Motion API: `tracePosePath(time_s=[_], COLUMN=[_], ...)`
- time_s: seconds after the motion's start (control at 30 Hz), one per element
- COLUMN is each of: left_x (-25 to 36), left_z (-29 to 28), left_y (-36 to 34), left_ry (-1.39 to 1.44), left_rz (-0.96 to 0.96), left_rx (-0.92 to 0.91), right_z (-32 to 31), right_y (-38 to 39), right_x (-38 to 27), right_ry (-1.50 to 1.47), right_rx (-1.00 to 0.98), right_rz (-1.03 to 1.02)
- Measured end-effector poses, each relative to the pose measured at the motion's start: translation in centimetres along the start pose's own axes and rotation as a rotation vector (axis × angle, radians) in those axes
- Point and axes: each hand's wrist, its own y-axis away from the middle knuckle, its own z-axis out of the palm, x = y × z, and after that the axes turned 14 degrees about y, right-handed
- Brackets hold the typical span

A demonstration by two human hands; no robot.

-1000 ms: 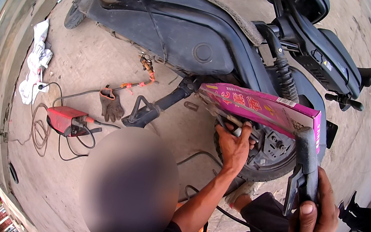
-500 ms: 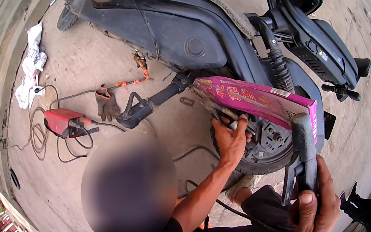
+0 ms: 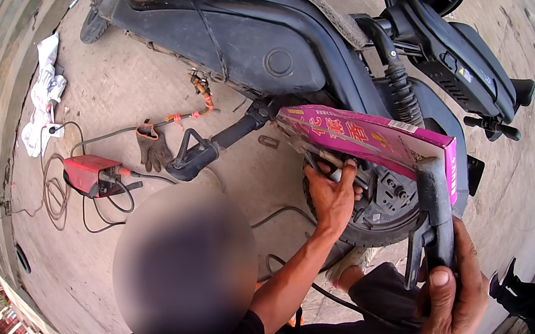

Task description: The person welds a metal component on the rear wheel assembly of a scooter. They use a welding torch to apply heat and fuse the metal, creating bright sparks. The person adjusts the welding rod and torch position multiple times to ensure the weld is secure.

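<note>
My left hand [image 3: 331, 204] reaches forward to the underside of a dark electric scooter [image 3: 233, 29]. Its fingers are closed round a grey metal piece [image 3: 335, 175] whose kind I cannot make out, beside the wheel [image 3: 375, 236]. My right hand [image 3: 456, 309] grips a black welding electrode holder [image 3: 438, 201] with a side lever. The holder's head overlaps the near right end of a pink printed cardboard box [image 3: 363, 139]. That box lies across the upper part of the wheel and hides some of it.
Left on the concrete sit a red welding machine [image 3: 92, 176] with cables, a dark glove [image 3: 153, 149] and a white cloth [image 3: 44, 97]. A black stand [image 3: 215, 145] juts from the scooter. A large blurred dark round shape [image 3: 185, 269] covers the lower left. Someone's dark-clothed leg [image 3: 517, 294] shows right.
The electrode holder and my right hand have shifted slightly up and left. The pink box sits slightly higher. My left hand keeps its grip in nearly the same place.
</note>
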Motion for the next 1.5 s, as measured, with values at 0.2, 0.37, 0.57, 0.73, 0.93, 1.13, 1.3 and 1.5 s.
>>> tracePosePath(time_s=[0.2,0.37,0.57,0.73,0.93,1.13,1.3,1.5], left_x=[-0.2,-0.2,0.0,-0.3,0.0,0.1,0.1,-0.4], left_z=[0.0,0.0,0.0,-0.1,-0.1,0.1,0.1,-0.1], left_y=[0.0,0.0,0.0,-0.2,-0.1,0.0,0.0,-0.2], left_ry=[-0.020,-0.003,-0.020,-0.041,-0.059,-0.053,-0.015,-0.006], left_rz=[-0.004,-0.018,0.004,0.010,0.006,-0.008,0.002,-0.004], left_rx=[0.002,-0.002,0.002,0.005,0.006,0.006,0.012,0.001], right_z=[-0.2,-0.4,-0.1,0.0,-0.1,-0.2,0.2,0.0], right_y=[-0.2,-0.3,0.0,0.1,0.1,0.0,0.1,0.0], right_x=[0.1,0.0,0.6,0.8,0.9,0.5,0.4,0.7], right_ry=[0.100,0.012,0.024,0.027,0.016,-0.018,-0.032,0.052], right_rx=[-0.048,-0.021,-0.055,-0.038,-0.037,-0.033,-0.028,-0.041], right_rz=[-0.076,0.026,0.019,0.017,0.001,0.019,0.002,-0.054])
